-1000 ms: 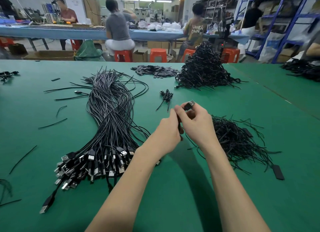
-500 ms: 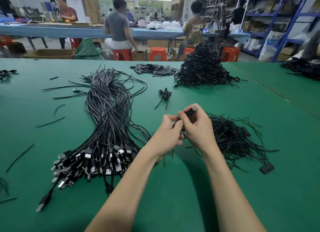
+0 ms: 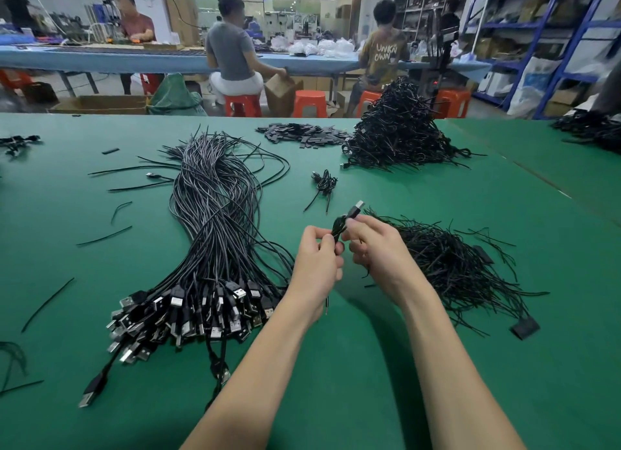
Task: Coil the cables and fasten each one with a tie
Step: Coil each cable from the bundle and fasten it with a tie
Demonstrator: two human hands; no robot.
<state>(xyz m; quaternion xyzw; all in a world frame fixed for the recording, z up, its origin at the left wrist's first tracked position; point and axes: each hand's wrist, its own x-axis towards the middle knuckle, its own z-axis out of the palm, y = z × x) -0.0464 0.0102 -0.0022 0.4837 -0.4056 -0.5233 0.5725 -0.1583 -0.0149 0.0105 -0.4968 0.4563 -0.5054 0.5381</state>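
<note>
My left hand (image 3: 316, 261) and my right hand (image 3: 376, 248) meet over the middle of the green table (image 3: 336, 365), both pinching one small coiled black cable (image 3: 339, 226). Its USB plug (image 3: 356, 209) sticks up above my right fingers. A thin tie end hangs below my left hand. To the left lies a long bundle of loose USB cables (image 3: 215, 234), plugs toward me. A heap of thin black ties (image 3: 447, 265) lies just right of my right hand.
A tall pile of coiled cables (image 3: 396, 134) sits at the back right, with one coiled cable (image 3: 324, 184) alone in front of it. Flat black pieces (image 3: 302, 135) lie beside the pile. Stray ties dot the left side. People sit at a blue bench behind.
My hands have stayed together on the coil, with the fingers shifting around it. The USB plug has tipped a little further up and to the right.
</note>
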